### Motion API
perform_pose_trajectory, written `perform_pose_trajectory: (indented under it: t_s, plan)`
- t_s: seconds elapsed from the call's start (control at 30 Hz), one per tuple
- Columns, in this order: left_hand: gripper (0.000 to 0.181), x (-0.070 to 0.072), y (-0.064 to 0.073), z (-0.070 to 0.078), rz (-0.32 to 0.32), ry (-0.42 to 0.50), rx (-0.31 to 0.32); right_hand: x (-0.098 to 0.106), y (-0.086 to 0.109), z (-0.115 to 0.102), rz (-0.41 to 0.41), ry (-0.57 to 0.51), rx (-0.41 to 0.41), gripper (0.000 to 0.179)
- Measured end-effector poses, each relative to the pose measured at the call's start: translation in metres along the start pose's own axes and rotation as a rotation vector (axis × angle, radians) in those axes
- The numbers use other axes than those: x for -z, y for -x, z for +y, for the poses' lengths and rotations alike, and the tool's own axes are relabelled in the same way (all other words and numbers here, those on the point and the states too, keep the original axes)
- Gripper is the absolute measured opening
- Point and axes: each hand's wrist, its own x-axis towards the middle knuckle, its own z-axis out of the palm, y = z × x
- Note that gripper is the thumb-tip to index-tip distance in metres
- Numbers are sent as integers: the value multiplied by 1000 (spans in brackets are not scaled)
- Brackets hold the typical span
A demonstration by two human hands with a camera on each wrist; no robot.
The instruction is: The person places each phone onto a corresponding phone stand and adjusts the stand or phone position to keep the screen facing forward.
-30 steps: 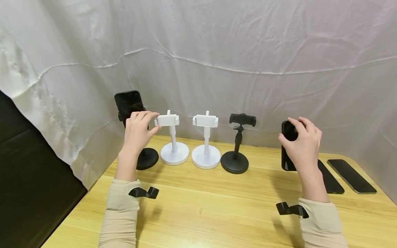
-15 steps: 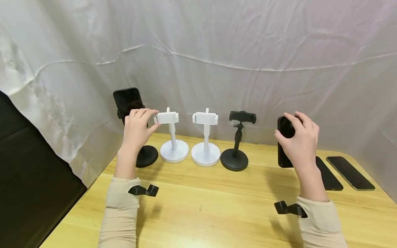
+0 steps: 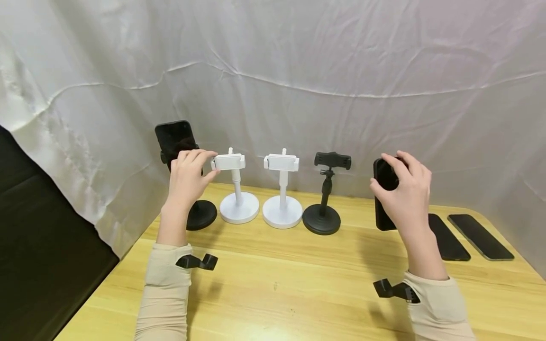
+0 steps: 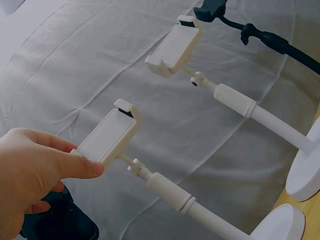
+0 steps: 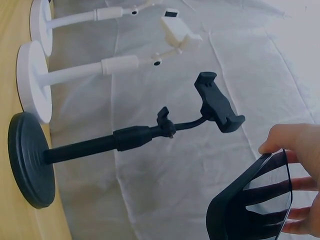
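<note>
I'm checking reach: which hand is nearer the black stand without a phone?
Right. The right hand holds a phone to the right of the black stand; the left hand is farther off, pinching the left white stand.

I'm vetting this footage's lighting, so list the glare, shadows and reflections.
Head view: glare on the table near the bottom edge, soft shadow below the held phone; left wrist view: dim, brighter toward upper left; right wrist view: held phone shows dark finger-shaped reflections, cloth washed out at upper right.
</note>
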Motion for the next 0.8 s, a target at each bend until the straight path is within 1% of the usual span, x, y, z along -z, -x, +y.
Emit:
perform_pose_trajectory:
  t_s: [0.27,0.47,0.8]
  plan:
    - [40,1,1,1,-6,6,0,-5,3,-9,10,-4,65,48]
    - [39,0,0,0,-3,5,-8,-13,7,-15,4,-5,120,49]
    - [38,-1,0,-1,5,0,-14,-22,13,-28,-9,-20,174,49]
